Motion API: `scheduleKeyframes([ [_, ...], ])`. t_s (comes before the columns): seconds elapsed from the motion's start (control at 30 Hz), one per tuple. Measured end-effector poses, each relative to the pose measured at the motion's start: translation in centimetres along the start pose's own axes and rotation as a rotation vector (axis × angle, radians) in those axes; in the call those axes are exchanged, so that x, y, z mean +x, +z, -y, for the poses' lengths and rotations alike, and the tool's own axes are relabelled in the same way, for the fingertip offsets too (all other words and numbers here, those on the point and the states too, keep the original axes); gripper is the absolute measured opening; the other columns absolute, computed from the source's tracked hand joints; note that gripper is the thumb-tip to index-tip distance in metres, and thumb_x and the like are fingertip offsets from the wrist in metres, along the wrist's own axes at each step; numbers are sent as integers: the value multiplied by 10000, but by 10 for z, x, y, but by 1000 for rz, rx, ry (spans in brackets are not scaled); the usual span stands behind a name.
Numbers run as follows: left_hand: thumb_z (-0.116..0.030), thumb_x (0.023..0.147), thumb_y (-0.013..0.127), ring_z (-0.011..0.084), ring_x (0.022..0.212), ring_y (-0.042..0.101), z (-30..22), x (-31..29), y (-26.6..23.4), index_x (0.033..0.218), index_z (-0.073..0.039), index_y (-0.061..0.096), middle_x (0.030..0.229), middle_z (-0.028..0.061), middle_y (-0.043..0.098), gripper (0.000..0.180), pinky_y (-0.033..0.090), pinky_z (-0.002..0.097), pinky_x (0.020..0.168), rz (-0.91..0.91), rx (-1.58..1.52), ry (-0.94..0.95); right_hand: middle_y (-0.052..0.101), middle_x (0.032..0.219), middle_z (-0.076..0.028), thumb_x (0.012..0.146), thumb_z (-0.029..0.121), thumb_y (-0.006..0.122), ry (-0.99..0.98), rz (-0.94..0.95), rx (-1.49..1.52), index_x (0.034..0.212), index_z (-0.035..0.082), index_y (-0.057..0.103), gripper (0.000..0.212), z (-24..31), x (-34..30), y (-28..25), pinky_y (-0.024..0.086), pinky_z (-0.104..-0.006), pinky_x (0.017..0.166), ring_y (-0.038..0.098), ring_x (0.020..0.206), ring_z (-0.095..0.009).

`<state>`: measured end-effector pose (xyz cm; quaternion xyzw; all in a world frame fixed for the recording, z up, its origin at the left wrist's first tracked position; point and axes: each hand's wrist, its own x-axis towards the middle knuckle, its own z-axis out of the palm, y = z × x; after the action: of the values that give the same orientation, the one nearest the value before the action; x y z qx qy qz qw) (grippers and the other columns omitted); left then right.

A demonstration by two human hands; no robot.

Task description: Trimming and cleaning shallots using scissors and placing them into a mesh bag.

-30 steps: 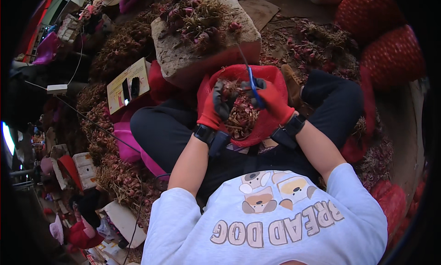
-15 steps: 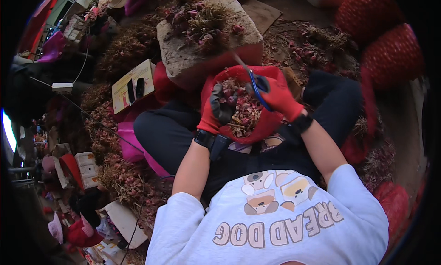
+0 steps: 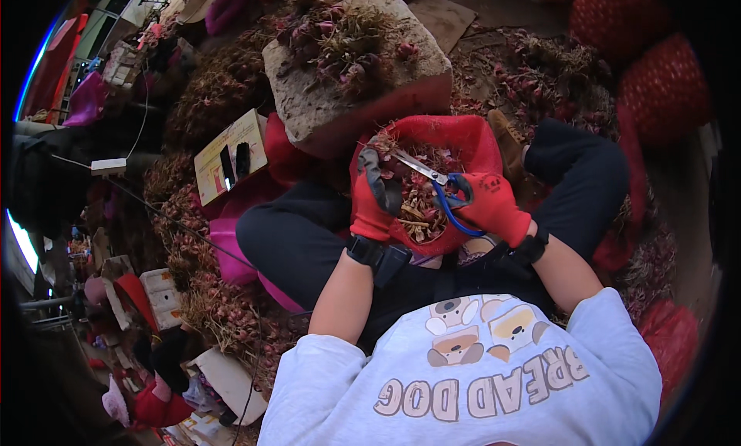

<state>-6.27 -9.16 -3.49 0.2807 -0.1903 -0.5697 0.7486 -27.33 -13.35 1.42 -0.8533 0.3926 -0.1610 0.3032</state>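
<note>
My right hand [image 3: 494,206], in a red glove with dark grip fingers, is closed on scissors with blue handles [image 3: 451,212]. Their metal blades point left, toward the fingertips of my other hand. My left hand [image 3: 374,195], gloved alike, is curled around shallots with dry tops [image 3: 384,144], mostly hidden by its fingers. Both hands are over a red mesh bag [image 3: 482,145] open in my lap between my bent legs. Loose shallots and trimmed dry bits [image 3: 419,210] lie inside it.
Past the bag stands a pale block [image 3: 289,91] topped with a heap of shallots [image 3: 347,40]. At left, a cardboard piece [image 3: 212,168] bears a dark phone, and a cable [image 3: 177,223] runs over shallot piles. Filled red mesh sacks [image 3: 664,83] stand at far right.
The scissors have swung down from pointing up at the block to lying across the bag, blades near my left hand. The whole view has shifted slightly.
</note>
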Motion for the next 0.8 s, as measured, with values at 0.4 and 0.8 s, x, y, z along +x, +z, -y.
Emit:
scheduleKeyframes([
  [0.4, -2, 864, 457, 142, 768, 498, 19, -7, -4, 924, -49, 478, 832, 38, 494, 79, 428, 268, 691, 38, 255, 19, 576, 755, -90, 731, 278, 668, -13, -108, -166, 886, 74, 544, 285, -3, 2, 14, 466, -386, 643, 592, 735, -284],
  [0.8, -150, 954, 444, 135, 797, 531, 7, -7, 31, 1004, -65, 511, 908, 39, 531, 119, 467, 278, 786, -91, 140, -130, 609, 789, -162, 705, 329, 642, 112, 41, -129, 860, 64, 557, 319, -23, 3, 27, 470, -419, 693, 602, 773, -336],
])
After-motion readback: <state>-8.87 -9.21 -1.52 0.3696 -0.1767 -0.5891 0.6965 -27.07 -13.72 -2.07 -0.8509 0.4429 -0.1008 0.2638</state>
